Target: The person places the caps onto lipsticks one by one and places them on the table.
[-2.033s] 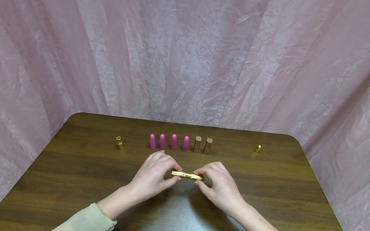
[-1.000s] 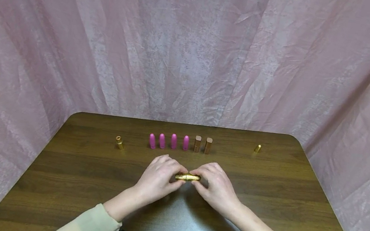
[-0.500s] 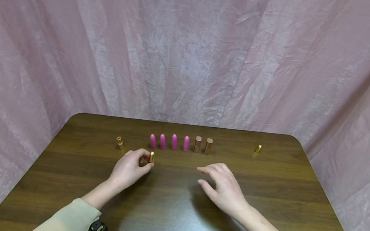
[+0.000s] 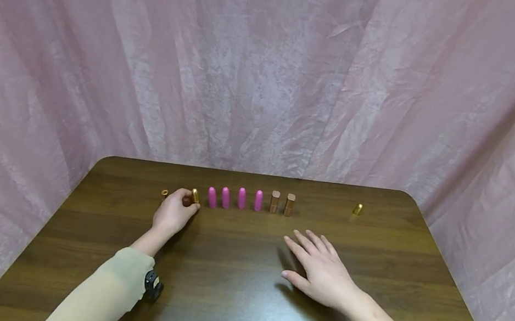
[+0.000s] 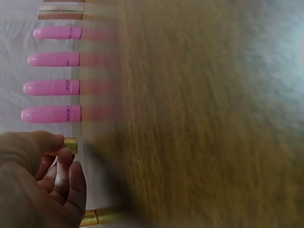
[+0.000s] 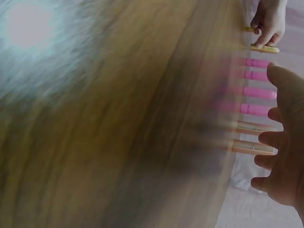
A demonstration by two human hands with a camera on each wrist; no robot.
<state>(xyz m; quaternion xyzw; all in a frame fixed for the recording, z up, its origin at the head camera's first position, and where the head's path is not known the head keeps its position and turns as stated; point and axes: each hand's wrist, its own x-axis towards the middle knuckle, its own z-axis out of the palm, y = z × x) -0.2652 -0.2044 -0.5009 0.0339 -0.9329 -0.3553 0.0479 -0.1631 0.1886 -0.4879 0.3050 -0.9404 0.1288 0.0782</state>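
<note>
My left hand (image 4: 173, 211) pinches a gold lipstick tube (image 4: 195, 196) upright between thumb and fingers, at the left end of a row of lipsticks. In the left wrist view only the tube's lower end (image 5: 70, 145) shows beyond the fingers. Just left of that hand stands an uncapped gold lipstick base (image 4: 165, 193), partly hidden behind it. My right hand (image 4: 323, 273) is spread over the table's right middle, fingers apart, holding nothing. In the right wrist view its fingers (image 6: 273, 139) are blurred against the row.
Several pink lipstick tubes (image 4: 242, 198) stand upright in the row, followed by two copper-coloured ones (image 4: 274, 202). A small gold cap (image 4: 358, 209) stands alone at the far right of the wooden table (image 4: 231, 267). Pink curtains (image 4: 270, 73) hang behind the table's back edge.
Both hands held the gold lipstick tube, whose two parts came together. The right hand let go and spread its fingers; the left hand carried the tube left and up to the row's end.
</note>
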